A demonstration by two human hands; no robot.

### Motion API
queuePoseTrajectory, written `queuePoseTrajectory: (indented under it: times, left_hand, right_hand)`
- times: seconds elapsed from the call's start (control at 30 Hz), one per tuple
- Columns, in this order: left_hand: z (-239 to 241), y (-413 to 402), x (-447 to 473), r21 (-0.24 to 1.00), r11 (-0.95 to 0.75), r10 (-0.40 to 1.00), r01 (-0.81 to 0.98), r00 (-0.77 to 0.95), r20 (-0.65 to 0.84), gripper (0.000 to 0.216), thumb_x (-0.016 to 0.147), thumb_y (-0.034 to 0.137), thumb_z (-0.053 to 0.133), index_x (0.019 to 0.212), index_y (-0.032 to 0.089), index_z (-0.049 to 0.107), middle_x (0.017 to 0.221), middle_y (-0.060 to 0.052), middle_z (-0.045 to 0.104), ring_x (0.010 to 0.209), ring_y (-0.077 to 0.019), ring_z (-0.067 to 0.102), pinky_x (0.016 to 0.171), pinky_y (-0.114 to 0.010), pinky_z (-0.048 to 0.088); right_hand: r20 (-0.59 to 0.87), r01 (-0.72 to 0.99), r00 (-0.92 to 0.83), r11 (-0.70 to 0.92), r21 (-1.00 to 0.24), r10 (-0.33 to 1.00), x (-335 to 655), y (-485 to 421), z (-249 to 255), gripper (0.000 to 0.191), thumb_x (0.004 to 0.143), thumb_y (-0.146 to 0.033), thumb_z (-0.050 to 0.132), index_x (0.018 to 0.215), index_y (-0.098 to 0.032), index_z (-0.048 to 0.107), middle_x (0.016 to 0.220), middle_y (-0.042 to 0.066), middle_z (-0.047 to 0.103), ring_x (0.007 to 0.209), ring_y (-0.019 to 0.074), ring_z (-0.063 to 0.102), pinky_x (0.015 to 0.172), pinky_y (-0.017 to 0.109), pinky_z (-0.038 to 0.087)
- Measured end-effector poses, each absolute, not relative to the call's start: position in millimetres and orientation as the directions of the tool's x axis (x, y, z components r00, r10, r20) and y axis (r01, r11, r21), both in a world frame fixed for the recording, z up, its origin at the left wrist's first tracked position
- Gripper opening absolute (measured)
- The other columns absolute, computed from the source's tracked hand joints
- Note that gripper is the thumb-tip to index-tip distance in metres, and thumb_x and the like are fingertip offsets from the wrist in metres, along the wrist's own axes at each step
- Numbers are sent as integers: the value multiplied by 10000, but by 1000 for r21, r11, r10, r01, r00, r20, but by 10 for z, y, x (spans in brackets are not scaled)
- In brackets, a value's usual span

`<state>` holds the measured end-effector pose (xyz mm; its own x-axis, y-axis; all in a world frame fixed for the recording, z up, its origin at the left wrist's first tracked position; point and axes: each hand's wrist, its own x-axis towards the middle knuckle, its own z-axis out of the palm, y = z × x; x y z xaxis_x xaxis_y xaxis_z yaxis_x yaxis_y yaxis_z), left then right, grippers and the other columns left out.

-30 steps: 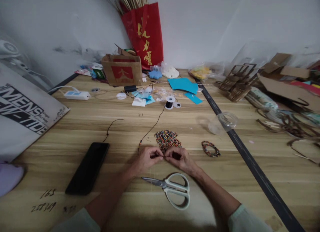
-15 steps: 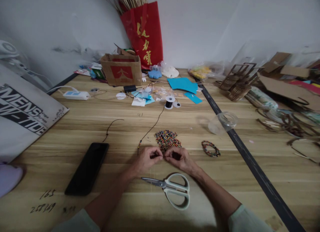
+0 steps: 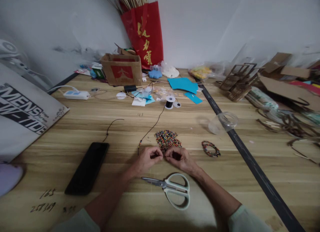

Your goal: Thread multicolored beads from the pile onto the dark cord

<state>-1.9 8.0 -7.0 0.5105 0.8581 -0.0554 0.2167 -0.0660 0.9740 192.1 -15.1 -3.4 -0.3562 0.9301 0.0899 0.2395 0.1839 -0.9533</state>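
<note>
My left hand [image 3: 147,158] is closed in a pinch at the end of a thin black cord [image 3: 153,126]. That cord runs back to a spool [image 3: 169,102], and a few coloured beads are threaded on it just left of the hand. Fingertip to fingertip with it, my right hand [image 3: 180,159] pinches something too small to make out. Right behind both hands lies a pile of small multicoloured beads [image 3: 167,138]. Scissors with pale handles [image 3: 177,192] rest in front of the hands, and a beaded bracelet [image 3: 211,148] lies to the right.
A black phone [image 3: 87,168] and a short black cord [image 3: 108,129] lie on the left. A clear plastic container [image 3: 222,122] stands at the right. Farther back are blue paper pieces [image 3: 182,85], a cardboard box [image 3: 121,70], a power strip [image 3: 76,95] and small woven baskets [image 3: 236,85].
</note>
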Motion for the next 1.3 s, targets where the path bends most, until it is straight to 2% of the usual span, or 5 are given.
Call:
queuePoseTrajectory:
  times: [1.3]
  left_hand:
    - [-74, 79, -19, 965, -99, 865, 241, 501, -36, 47, 717, 174, 598, 717, 136, 626, 683, -12, 617, 656, -123, 567, 614, -213, 450]
  right_hand:
    - [94, 209, -350, 175, -962, 932, 1923, -160, -46, 202, 816, -343, 635, 770, -146, 630, 636, -6, 537, 566, 102, 464, 522, 215, 353]
